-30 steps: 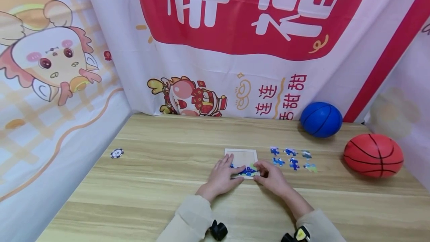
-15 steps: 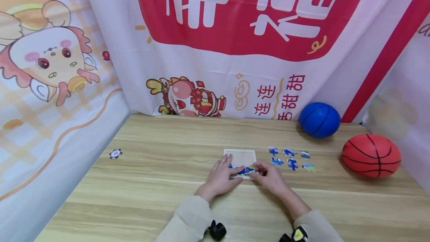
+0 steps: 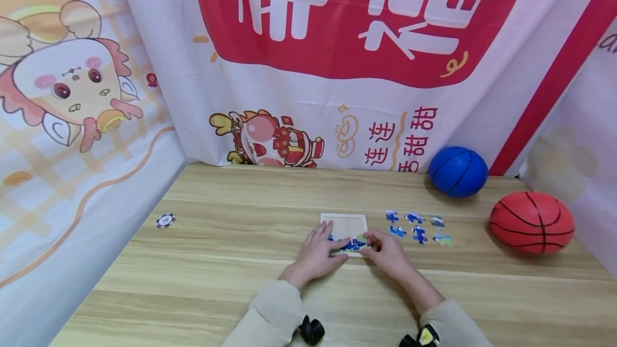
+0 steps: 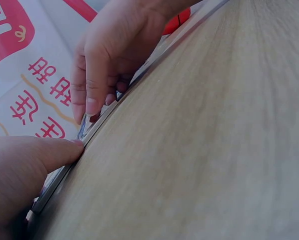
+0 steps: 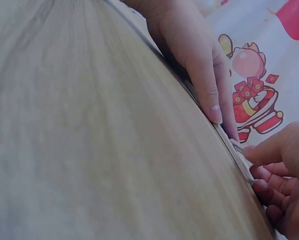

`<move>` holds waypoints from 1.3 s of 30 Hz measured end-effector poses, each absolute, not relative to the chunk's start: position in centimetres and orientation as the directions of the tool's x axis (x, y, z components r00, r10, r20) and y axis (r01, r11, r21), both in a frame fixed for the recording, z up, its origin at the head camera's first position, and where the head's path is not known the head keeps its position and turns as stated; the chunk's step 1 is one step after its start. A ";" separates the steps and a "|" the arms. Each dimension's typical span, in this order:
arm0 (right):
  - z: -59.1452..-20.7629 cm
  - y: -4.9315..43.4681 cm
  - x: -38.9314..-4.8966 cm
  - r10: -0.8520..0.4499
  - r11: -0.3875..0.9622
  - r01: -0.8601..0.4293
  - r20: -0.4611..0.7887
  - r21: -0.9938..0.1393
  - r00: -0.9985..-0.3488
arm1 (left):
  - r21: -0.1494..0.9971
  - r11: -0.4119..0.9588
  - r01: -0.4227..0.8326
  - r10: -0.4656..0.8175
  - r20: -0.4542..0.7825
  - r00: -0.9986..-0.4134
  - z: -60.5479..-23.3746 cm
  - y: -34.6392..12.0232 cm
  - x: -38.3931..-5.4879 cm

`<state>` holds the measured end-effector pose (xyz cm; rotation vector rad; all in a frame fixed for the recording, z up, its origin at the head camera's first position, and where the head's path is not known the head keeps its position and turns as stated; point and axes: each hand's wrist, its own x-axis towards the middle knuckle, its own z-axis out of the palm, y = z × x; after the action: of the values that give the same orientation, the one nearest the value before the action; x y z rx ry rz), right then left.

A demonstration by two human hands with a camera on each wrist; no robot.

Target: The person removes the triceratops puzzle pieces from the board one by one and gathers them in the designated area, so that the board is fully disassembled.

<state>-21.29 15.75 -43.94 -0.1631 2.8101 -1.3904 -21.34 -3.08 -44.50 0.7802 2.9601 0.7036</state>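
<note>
A shallow square puzzle tray (image 3: 348,225) lies on the table, with blue and green jigsaw pieces (image 3: 355,245) in its near part and bare board behind. My left hand (image 3: 315,253) rests over its left side, fingers extended; in the left wrist view its thumb (image 4: 64,151) lies on the tray's near edge. At the near right corner, my right hand (image 3: 389,253) pinches a puzzle piece between thumb and fingers, low against the tray. That piece is mostly hidden by the fingers (image 5: 262,152) in the right wrist view.
Several loose jigsaw pieces (image 3: 419,235) lie in two rows right of the tray. Farther right are a blue ball (image 3: 458,172) and a red ball (image 3: 532,223). A round chip (image 3: 166,220) marked 10 lies at left. Printed cloth hangs behind the wooden table (image 3: 217,261).
Both hands stay at the tray. The right fingers shift slightly at its near right corner, and the whole head view has drifted a little.
</note>
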 end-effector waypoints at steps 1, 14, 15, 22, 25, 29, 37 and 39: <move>-43.9 15.7 -21.3 -0.093 0.604 -0.090 0.042 -0.792 -0.995 | 0.423 0.776 0.467 0.468 0.109 -0.877 -44.5 -3.1 -21.4; -41.2 19.3 -20.4 -0.083 0.448 -0.035 -0.003 -0.893 -0.997 | 0.436 0.762 0.478 0.474 0.127 -0.871 -44.5 -3.1 -21.4; -40.9 19.9 -20.2 -0.088 0.457 -0.041 0.000 -0.889 -0.996 | 0.435 0.762 0.479 0.474 0.128 -0.871 -44.5 -3.1 -21.4; -40.0 24.6 -18.8 -0.122 0.549 -0.158 0.108 -0.821 -0.987 | 0.432 0.763 0.481 0.476 0.129 -0.870 -44.5 -3.1 -21.4; -39.8 26.4 -18.2 -0.119 0.555 -0.172 0.127 -0.814 -0.985 | 0.432 0.761 0.483 0.477 0.131 -0.869 -44.5 -3.1 -21.4; -40.0 28.5 -17.2 -0.091 0.553 -0.192 0.170 -0.811 -0.981 | 0.430 0.760 0.487 0.480 0.133 -0.867 -44.7 -3.1 -21.5; -40.8 32.5 -16.3 -0.058 0.667 -0.168 0.173 -0.726 -0.983 | 0.432 0.761 0.484 0.477 0.133 -0.869 -44.7 -3.1 -21.5; -41.2 33.2 -16.2 -0.056 0.675 -0.153 0.156 -0.722 -0.986 | 0.434 0.759 0.486 0.478 0.134 -0.868 -44.6 -3.1 -21.5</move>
<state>-16.21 33.21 -41.24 -0.1874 2.9846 -1.3046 -21.48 -3.11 -44.64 0.8113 2.9605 0.7370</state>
